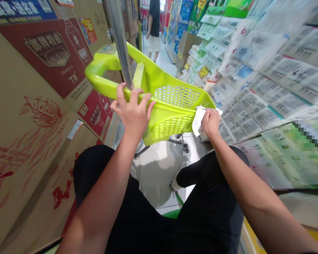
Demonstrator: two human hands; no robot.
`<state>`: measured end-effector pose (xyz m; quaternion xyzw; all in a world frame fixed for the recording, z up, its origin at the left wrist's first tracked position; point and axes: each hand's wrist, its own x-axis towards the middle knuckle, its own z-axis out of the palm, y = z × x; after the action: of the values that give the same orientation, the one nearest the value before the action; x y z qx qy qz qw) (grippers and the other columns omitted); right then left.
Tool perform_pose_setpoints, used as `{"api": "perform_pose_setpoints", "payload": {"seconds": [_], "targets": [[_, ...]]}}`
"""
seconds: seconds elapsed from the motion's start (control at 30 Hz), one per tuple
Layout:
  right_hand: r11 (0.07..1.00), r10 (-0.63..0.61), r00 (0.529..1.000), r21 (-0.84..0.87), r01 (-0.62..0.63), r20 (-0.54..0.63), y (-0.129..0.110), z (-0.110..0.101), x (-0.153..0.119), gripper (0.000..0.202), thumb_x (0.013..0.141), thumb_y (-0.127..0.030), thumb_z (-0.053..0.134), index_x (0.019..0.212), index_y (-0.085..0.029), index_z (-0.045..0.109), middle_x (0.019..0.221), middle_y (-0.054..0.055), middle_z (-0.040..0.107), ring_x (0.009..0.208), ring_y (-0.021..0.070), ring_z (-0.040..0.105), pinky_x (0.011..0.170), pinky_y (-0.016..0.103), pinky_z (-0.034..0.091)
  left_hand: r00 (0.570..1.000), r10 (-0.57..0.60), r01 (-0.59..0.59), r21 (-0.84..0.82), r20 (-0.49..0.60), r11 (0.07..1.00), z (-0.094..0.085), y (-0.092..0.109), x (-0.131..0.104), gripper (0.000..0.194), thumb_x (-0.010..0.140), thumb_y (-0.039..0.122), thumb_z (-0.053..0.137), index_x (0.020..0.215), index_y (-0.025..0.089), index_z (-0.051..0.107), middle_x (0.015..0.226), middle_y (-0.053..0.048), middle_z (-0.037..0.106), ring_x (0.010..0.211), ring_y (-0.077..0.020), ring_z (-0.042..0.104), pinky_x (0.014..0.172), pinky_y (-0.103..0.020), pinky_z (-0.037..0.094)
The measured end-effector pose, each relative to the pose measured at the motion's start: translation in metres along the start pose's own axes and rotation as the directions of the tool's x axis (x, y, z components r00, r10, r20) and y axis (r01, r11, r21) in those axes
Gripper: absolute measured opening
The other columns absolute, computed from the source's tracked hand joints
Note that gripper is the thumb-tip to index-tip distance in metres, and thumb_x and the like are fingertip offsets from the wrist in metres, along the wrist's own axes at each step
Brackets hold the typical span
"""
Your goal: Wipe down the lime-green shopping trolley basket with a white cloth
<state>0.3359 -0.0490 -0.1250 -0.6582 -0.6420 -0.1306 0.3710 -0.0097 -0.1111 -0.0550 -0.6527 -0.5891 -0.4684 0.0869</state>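
Observation:
A lime-green plastic shopping cart basket (175, 79) with slotted sides is in front of me, tilted in the view. A metal pole (122, 46) stands at its handle end, and a wheeled metal base shows below. My left hand (134, 109) grips the near rim beside the pole, fingers hooked over the edge and thumb on the outer side. At the right end of the same rim, my right hand (211, 121) holds a white wipe (198, 120) against the plastic. The wipe drapes over the edge, partly hidden by my fingers.
Cardboard boxes (13, 88) are stacked close on the left. Packs of wrapped tissue (270, 91) fill the right side. A person (154, 26) stands farther down the aisle. White floor tiles (159, 158) show between my legs, with something green (172, 213) beneath me.

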Motion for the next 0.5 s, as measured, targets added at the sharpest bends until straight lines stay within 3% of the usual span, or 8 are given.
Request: {"api": "perform_pose_setpoints", "payload": {"seconds": [0.1,0.23,0.3,0.33,0.4,0.5], "targets": [[0.997,0.016,0.999,0.071,-0.014,-0.034,-0.05,0.008,-0.004,0.056,0.109,-0.043,0.02,0.095,-0.018,0.068,0.098,0.016,0.068,0.098,0.0317,0.056,0.098,0.051,0.039,1.0,-0.02,0.02,-0.032,0.011,0.999,0.005,0.013,-0.003,0.027,0.096,0.043,0.064,0.12,0.033,0.073,0.144,-0.01,0.066,0.16,-0.0436,0.019,0.107,-0.065,0.03],[0.947,-0.176,0.984,0.265,0.179,-0.035,-0.156,0.018,-0.015,0.061,0.112,-0.047,0.011,0.114,-0.022,0.067,0.109,0.012,0.069,0.103,0.028,0.059,0.099,0.046,0.04,0.999,-0.014,0.015,-0.037,0.037,0.999,0.015,0.026,-0.007,0.026,0.097,0.039,0.063,0.12,0.033,0.073,0.145,-0.009,0.066,0.159,-0.0436,0.023,0.105,-0.064,0.034],[0.921,-0.254,0.967,0.3,0.25,-0.026,-0.189,0.016,-0.018,0.063,0.112,-0.048,0.007,0.123,-0.024,0.064,0.11,0.01,0.068,0.105,0.0269,0.06,0.099,0.044,0.041,0.999,-0.015,0.016,-0.038,0.033,0.999,0.018,0.027,-0.007,0.026,0.097,0.037,0.062,0.12,0.034,0.073,0.143,-0.008,0.067,0.159,-0.0442,0.024,0.106,-0.065,0.033],[0.908,-0.305,0.952,0.303,0.291,-0.002,-0.195,0.014,-0.018,0.062,0.112,-0.049,0.008,0.128,-0.025,0.062,0.111,0.01,0.068,0.107,0.027,0.06,0.099,0.043,0.041,1.0,-0.011,0.012,-0.031,0.02,0.999,0.018,0.026,-0.007,0.026,0.097,0.036,0.062,0.121,0.034,0.074,0.142,-0.008,0.068,0.158,-0.0446,0.025,0.107,-0.066,0.032],[0.885,-0.4,0.915,0.284,0.368,0.06,-0.183,0.007,-0.016,0.057,0.112,-0.05,0.014,0.134,-0.025,0.06,0.118,0.011,0.069,0.112,0.0281,0.06,0.1,0.044,0.041,1.0,0.014,-0.014,-0.003,-0.012,1.0,0.016,0.019,-0.006,0.027,0.098,0.037,0.061,0.122,0.035,0.074,0.139,-0.008,0.069,0.157,-0.0453,0.026,0.108,-0.067,0.029],[0.892,-0.437,0.89,0.186,0.412,0.126,-0.121,-0.001,-0.009,0.054,0.11,-0.054,0.026,0.131,-0.022,0.064,0.119,0.013,0.07,0.111,0.0306,0.059,0.098,0.045,0.042,0.997,0.063,-0.062,0.033,-0.036,0.998,0.008,0.008,-0.004,0.028,0.098,0.04,0.062,0.123,0.036,0.073,0.139,-0.008,0.069,0.155,-0.0459,0.029,0.108,-0.068,0.027]]}}
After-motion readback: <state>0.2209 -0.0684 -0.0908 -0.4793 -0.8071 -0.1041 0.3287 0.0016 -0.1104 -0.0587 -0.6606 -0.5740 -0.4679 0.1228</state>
